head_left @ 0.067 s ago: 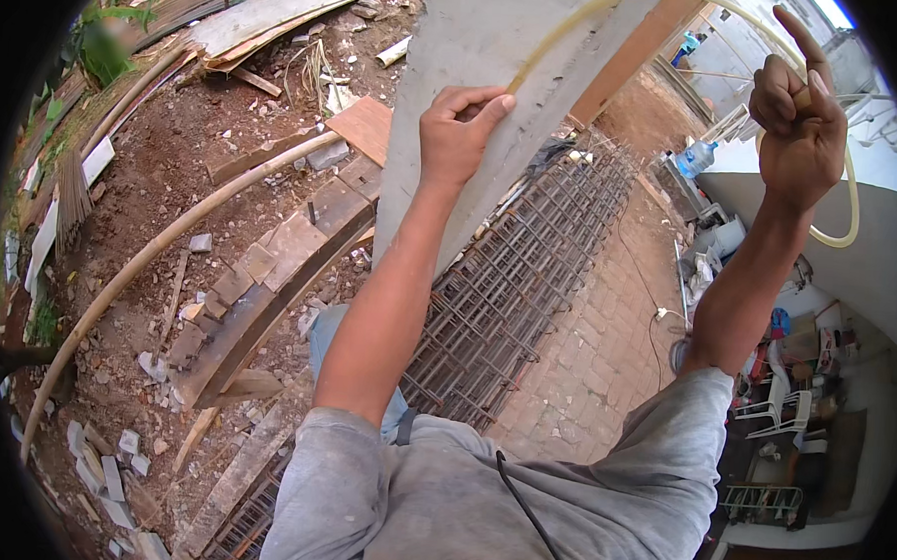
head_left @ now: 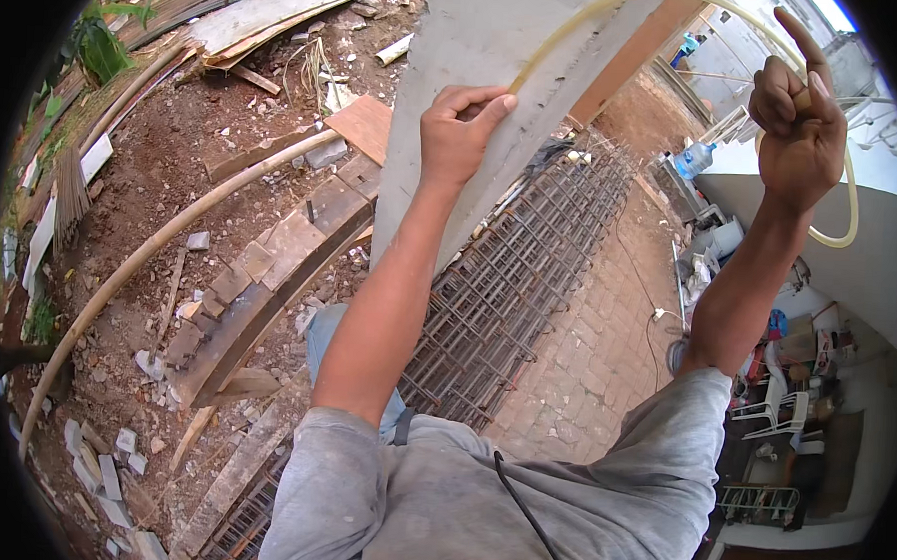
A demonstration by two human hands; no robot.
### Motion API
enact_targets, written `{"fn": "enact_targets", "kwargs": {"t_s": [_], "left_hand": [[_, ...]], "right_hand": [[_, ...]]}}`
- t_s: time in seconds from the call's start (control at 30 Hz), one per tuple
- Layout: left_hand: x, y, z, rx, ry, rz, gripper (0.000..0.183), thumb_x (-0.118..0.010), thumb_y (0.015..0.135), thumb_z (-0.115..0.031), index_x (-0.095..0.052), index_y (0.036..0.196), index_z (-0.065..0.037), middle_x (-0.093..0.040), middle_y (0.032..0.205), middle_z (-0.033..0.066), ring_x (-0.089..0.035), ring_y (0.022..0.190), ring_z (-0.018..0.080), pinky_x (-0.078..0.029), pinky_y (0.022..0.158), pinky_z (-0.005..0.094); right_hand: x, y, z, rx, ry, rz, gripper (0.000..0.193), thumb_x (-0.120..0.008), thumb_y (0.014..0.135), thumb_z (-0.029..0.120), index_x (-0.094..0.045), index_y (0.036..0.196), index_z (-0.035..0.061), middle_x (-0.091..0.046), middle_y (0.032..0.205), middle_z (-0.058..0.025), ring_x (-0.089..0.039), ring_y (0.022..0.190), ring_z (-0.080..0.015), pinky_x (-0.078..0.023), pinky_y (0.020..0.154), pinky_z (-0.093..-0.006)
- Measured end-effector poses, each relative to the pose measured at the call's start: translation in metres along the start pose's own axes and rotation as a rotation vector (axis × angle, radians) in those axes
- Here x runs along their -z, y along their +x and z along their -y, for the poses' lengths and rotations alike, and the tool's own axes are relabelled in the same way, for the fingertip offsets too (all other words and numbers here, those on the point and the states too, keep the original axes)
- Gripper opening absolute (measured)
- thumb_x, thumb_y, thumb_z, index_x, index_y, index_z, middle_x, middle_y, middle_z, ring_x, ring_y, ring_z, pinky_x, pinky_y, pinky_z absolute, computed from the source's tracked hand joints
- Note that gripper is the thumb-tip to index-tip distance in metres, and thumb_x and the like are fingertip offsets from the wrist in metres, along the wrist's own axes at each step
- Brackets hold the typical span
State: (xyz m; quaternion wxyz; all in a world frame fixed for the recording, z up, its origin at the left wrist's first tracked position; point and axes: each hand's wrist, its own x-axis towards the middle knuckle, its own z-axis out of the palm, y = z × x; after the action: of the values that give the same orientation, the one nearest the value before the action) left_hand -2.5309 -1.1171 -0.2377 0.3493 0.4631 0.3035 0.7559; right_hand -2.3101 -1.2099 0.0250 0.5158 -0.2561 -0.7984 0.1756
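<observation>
A pale yellow, see-through hose (head_left: 580, 18) arches from my left hand (head_left: 462, 135) over to my right hand (head_left: 797, 135). My left thumb and fingers pinch the hose at its lower end, close against a smooth grey concrete column (head_left: 449, 40). On the right, my index finger points upward while the other fingers and thumb curl round the hose. Part of the hose is hidden behind that hand, and a loop of it hangs down beside the wrist. Both arms are raised and stretched forward.
Long cages of tied steel bars (head_left: 507, 313) lie below, beside brick paving (head_left: 585, 356). Leftward, rubble-strewn soil holds a wooden beam (head_left: 267, 302) and a curved pole (head_left: 170, 230). A blue water bottle (head_left: 694, 159) and white chairs (head_left: 771, 409) stand right.
</observation>
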Motion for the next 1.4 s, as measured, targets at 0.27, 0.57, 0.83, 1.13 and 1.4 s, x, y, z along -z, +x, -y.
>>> {"fn": "enact_targets", "kwargs": {"t_s": [0.27,0.57,0.83,1.13,1.4], "left_hand": [[-0.001,0.003,-0.002,-0.009,0.022,0.001,0.023,-0.088,0.085,-0.021,-0.082,0.103,-0.008,-0.069,0.095,0.0016,-0.062,0.081,0.0078,-0.051,0.074,0.0230],[-0.001,0.005,0.000,-0.004,0.002,0.013,0.023,-0.088,0.085,-0.022,-0.083,0.103,-0.008,-0.069,0.095,0.0003,-0.061,0.081,0.0072,-0.050,0.074,0.0227],[0.000,0.005,-0.001,-0.008,0.005,0.018,0.023,-0.087,0.086,-0.024,-0.083,0.103,-0.009,-0.070,0.095,0.0005,-0.062,0.083,0.0078,-0.050,0.074,0.0230],[-0.001,0.004,0.001,-0.032,0.032,-0.003,0.020,-0.087,0.085,-0.021,-0.083,0.100,-0.009,-0.071,0.093,0.0028,-0.066,0.083,0.0111,-0.053,0.075,0.0253],[-0.003,0.003,0.003,-0.036,0.046,-0.012,0.019,-0.086,0.086,-0.021,-0.083,0.101,-0.009,-0.070,0.094,0.0023,-0.065,0.086,0.0120,-0.053,0.079,0.0264]], "right_hand": [[-0.072,-0.001,-0.009,0.053,-0.443,-0.014,0.047,-0.045,0.098,0.019,-0.054,0.139,0.0011,-0.039,0.074,0.0077,-0.034,0.063,-0.0027,-0.028,0.058,-0.0225],[-0.084,0.002,-0.022,0.110,-0.748,0.256,0.041,-0.045,0.104,0.030,-0.069,0.126,0.0047,-0.062,0.075,-0.0110,-0.058,0.067,-0.0173,-0.046,0.065,-0.0327],[-0.113,0.007,-0.030,0.148,-0.960,0.388,0.031,-0.055,0.104,0.028,-0.074,0.127,0.0184,-0.071,0.076,-0.0105,-0.069,0.067,-0.0174,-0.053,0.066,-0.0309],[-0.111,0.036,-0.038,0.261,-1.178,0.176,0.022,-0.072,0.093,0.024,-0.079,0.111,0.0135,-0.078,0.097,-0.0132,-0.076,0.079,-0.0292,-0.060,0.074,-0.0397],[-0.108,0.039,-0.047,0.265,-1.205,0.174,0.017,-0.071,0.093,0.020,-0.081,0.106,0.0143,-0.080,0.095,-0.0079,-0.074,0.071,-0.0239,-0.060,0.070,-0.0363]]}}
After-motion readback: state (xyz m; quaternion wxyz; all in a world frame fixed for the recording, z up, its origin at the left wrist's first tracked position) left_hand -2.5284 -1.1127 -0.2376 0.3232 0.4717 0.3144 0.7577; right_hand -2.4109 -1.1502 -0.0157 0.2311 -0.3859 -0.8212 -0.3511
